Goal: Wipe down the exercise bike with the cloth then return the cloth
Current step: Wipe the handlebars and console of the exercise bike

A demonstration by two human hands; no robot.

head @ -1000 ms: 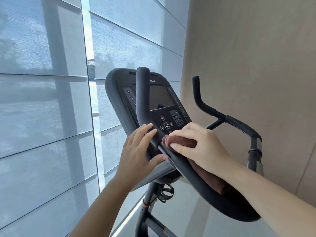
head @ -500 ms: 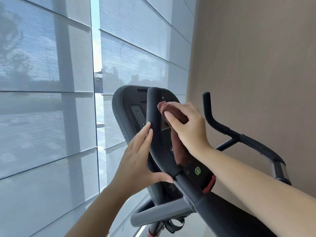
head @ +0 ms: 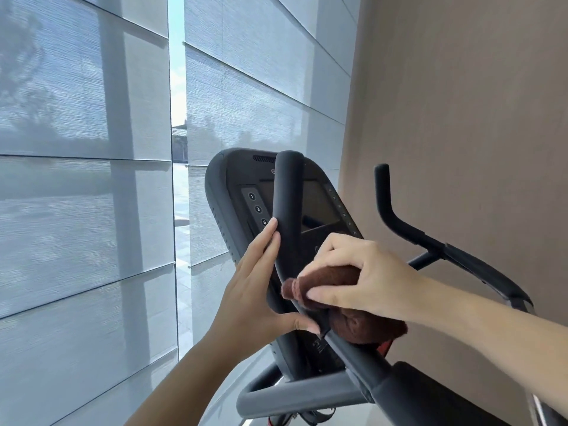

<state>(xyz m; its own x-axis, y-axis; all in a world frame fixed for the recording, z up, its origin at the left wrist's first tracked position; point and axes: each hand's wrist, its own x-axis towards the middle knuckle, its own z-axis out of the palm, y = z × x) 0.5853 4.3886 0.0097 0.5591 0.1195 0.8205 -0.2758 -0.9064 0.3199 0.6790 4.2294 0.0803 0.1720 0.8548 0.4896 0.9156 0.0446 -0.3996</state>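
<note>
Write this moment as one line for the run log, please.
phase: wiping | right hand: presses brown cloth on left handlebar | left hand: steadies handlebar

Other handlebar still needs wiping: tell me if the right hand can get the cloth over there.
Probably yes. The right hand holds the cloth, and nothing visible blocks the way to the far handlebar.

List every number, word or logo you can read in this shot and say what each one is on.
"1": round button, left strip of the bike console.
"3": round button below it.
"6": next round button down, beside the left hand's fingertips.
Logo at the console's top, markings beside the screen, print low on the console: too blurred to read.
</note>
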